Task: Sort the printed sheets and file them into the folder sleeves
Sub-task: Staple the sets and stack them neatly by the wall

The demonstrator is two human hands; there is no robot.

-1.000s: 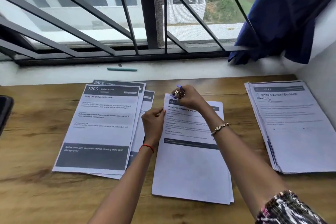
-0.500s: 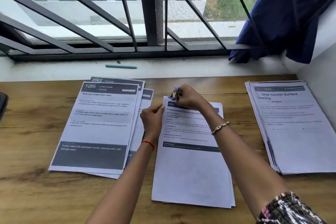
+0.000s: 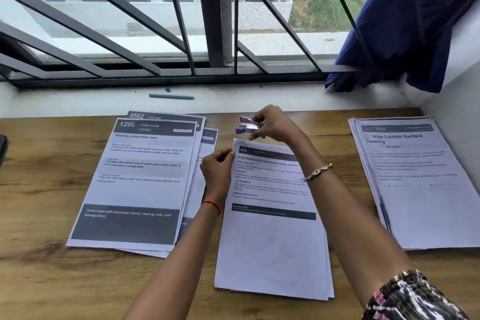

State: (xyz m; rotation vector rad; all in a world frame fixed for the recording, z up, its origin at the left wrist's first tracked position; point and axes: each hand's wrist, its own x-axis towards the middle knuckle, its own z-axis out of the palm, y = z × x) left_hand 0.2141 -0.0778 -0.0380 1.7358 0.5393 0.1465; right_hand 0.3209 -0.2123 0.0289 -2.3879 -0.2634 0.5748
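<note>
A stack of printed sheets headed 3703 (image 3: 272, 236) lies in the middle of the wooden table (image 3: 33, 280). My left hand (image 3: 217, 169) pinches the stack's left edge near the top corner. Just above that top left corner, my right hand (image 3: 272, 125) grips a small purple and silver stapler (image 3: 248, 126), lifted clear of the paper with its jaws apart. To the left lies a fanned pile topped by sheet 1206 (image 3: 140, 184). A third pile headed Shoe Counter Surface Cleaning (image 3: 418, 184) lies at the right.
A teal pen (image 3: 171, 96) rests on the white window sill behind the table. A blue cloth (image 3: 405, 23) hangs over the window grille at the upper right. A dark object (image 3: 3, 148) shows at the left edge. A white wall borders the table's right side.
My right hand has lifted the stapler up and off the top left corner of the middle stack. My left hand has stayed on the stack's left edge.
</note>
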